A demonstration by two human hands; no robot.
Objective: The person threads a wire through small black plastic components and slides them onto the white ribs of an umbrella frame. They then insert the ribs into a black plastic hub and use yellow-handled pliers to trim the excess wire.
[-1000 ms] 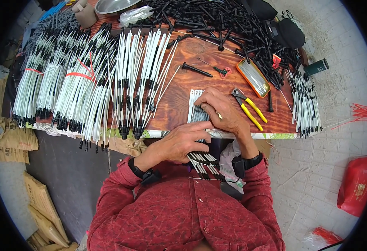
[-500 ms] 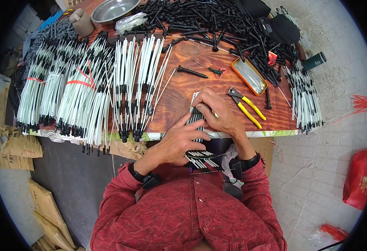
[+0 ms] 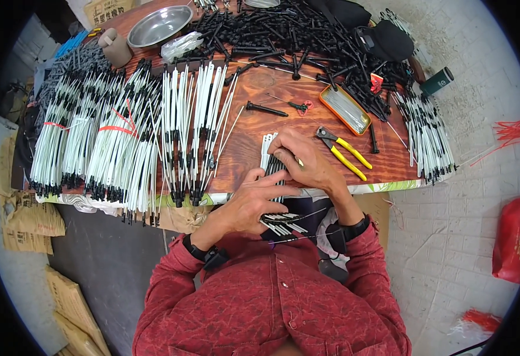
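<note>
A bundle of slim white rods with black sections [image 3: 267,148] stands out from the table's front edge toward my lap. My left hand [image 3: 249,203] is wrapped round its middle from the left, fingers laid across the rods. From above, my right hand [image 3: 308,161] closes over the upper part, its thumb and fingertips bent against the black sections. A small yellowish tip shows beside those fingers; I cannot make out what it belongs to. Below my left hand the white lower ends fan out, with thin dark strands crossing them.
Yellow-handled pliers [image 3: 347,155], an orange-rimmed tin of thin pins [image 3: 346,110], small scissors [image 3: 299,107] and a black rod piece [image 3: 267,109] lie beyond my hands. Bundled white rods [image 3: 114,160] crowd the left, others [image 3: 431,139] the right. Black parts [image 3: 266,35] heap at the back.
The whole view has shifted slightly. More white rod tops show beside my right hand, spread a little wider. Both hands keep their hold on the bundle.
</note>
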